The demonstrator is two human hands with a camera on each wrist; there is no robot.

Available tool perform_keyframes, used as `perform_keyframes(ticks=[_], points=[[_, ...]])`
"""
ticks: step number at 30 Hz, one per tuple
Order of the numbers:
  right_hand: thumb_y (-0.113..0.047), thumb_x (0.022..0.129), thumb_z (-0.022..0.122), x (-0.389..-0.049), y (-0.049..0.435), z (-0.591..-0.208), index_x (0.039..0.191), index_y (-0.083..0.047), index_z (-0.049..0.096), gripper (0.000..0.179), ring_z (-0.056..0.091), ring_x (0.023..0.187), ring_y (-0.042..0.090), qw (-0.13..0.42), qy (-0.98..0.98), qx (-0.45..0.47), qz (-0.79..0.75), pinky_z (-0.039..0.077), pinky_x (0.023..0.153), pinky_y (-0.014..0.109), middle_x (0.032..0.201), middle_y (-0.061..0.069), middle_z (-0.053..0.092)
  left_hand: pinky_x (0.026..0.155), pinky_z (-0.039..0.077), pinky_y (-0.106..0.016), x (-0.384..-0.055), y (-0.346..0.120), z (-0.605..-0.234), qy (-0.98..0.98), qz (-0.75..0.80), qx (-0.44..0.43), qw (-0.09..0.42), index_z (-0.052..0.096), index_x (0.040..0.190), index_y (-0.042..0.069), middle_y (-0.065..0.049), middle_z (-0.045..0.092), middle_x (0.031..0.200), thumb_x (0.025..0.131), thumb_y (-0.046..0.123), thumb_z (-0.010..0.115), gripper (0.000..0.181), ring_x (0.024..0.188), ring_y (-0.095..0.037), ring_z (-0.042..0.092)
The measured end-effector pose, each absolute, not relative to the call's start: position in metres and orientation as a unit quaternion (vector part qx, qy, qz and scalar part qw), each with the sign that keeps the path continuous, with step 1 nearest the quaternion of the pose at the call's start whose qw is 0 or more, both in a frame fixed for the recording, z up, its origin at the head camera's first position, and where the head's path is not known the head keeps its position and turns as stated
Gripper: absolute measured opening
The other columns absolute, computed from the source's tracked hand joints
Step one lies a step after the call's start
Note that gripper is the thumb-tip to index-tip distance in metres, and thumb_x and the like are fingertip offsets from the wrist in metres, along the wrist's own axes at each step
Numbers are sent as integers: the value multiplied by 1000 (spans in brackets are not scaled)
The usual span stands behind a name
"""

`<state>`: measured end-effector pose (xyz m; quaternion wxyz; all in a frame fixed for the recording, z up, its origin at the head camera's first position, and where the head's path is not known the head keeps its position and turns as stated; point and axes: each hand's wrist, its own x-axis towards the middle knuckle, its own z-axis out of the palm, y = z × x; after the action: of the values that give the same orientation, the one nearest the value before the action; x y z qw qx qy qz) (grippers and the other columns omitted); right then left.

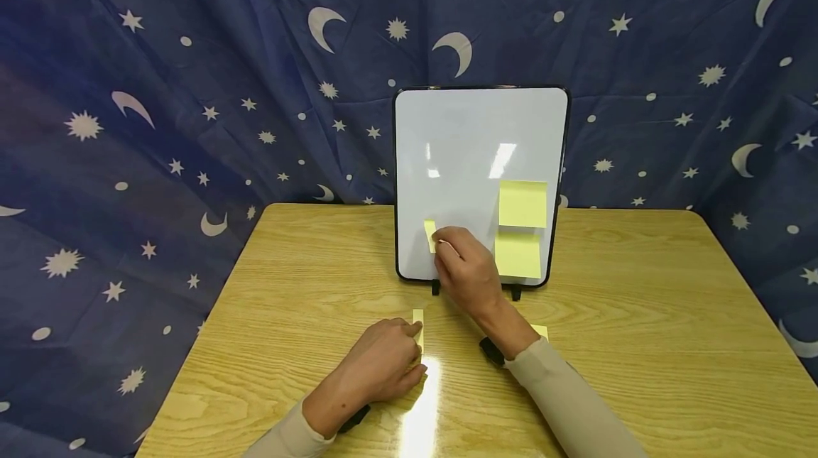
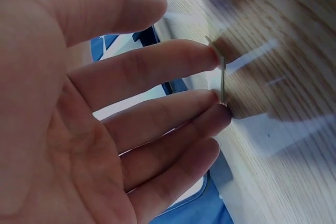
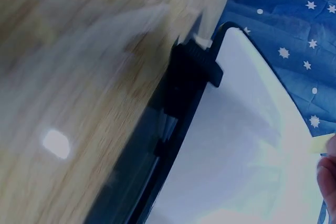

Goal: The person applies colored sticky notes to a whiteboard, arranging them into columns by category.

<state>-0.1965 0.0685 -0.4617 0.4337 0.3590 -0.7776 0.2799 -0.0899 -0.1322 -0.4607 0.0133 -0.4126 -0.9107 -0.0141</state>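
My right hand (image 1: 469,273) pinches a narrow yellow paper strip (image 1: 430,231) in front of the lower left of a whiteboard (image 1: 460,138). At the right edge of the right wrist view, that strip sticks out past the fingertips (image 3: 326,179). On the table, a second yellow strip (image 1: 418,317) lies upright in the head view, partly hidden under my left hand (image 1: 383,362). The left wrist view shows that hand's fingers extended, with fingertips (image 2: 207,56) on the thin, bent strip, seen edge-on. Its thumb stands apart from the strip.
Two square yellow sticky notes, an upper one (image 1: 522,204) and a lower one (image 1: 518,255), are on the whiteboard's lower right. Small black feet (image 1: 516,292) support the board. Another yellow paper (image 1: 540,331) shows behind the right forearm. A starry blue curtain (image 1: 319,124) hangs behind the wooden table (image 1: 639,287).
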Motion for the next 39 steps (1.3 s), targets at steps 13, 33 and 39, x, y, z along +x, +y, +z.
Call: perform_keyframes(ticks=[13,33,39], points=[[14,88,64,-213,72,-451,80,2,63,14,70,103,33,473,-760,366,256,61,86,42,107,17,72,98,58,-38,-92,-133,-461,-908,-29,-418,15,83,76,20,-11,77,124,97,33,76,26,115,-23,72],[12,90,64,-229,71,-443,78,3,60,15,71,108,39,495,-763,345,232,61,92,47,112,21,73,100,57,-35,-93,-134,-465,-909,-44,-414,17,84,77,20,-9,77,123,97,31,76,25,116,-22,72],[13,93,61,-234,69,-440,78,3,60,17,72,107,38,505,-760,341,227,61,91,46,113,21,74,99,57,-34,-91,-134,-466,-907,-49,-418,29,83,74,19,-8,78,120,97,30,77,26,113,-21,72]])
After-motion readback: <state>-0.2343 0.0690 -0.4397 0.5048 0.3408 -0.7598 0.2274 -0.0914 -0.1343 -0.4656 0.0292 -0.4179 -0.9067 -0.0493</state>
